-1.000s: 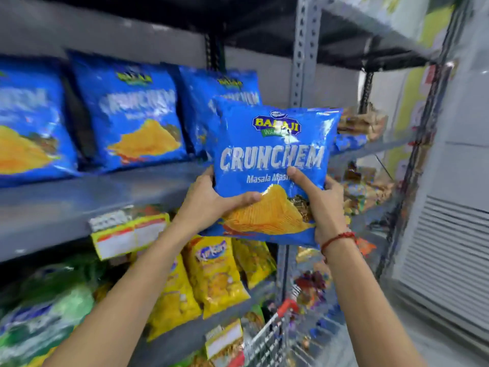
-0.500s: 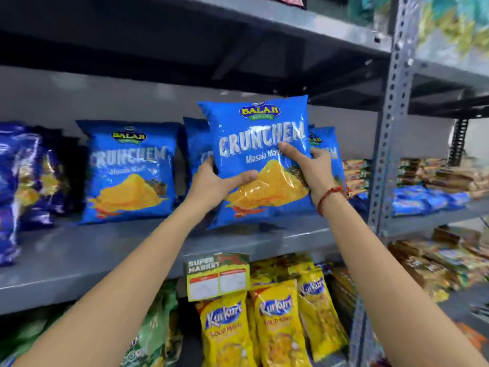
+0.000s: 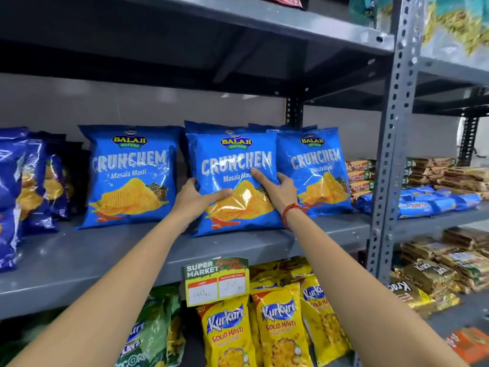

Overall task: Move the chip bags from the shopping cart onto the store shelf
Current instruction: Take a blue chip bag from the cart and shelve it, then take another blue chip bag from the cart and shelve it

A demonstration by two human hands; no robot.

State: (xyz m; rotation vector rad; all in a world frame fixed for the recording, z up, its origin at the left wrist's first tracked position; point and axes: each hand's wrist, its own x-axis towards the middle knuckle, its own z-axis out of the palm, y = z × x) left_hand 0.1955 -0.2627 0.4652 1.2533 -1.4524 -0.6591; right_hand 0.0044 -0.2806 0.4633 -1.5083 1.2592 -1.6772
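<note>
Lighting bright, even, from above and in front. Underside of upper shelf [image 3: 185, 56] dark, in shadow. Specular glare on glossy blue chip bag [image 3: 232, 181], strongest over the printed chips. Wide-angle bowing of upright post [image 3: 394, 128]. Left-edge packets [image 3: 16, 197] and lower corners soft, smeared.

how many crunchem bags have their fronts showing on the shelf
3: the left bag standing alone, the middle bag held by both hands, the right bag beside it. More bags stand partly hidden behind the middle and right ones.
</note>
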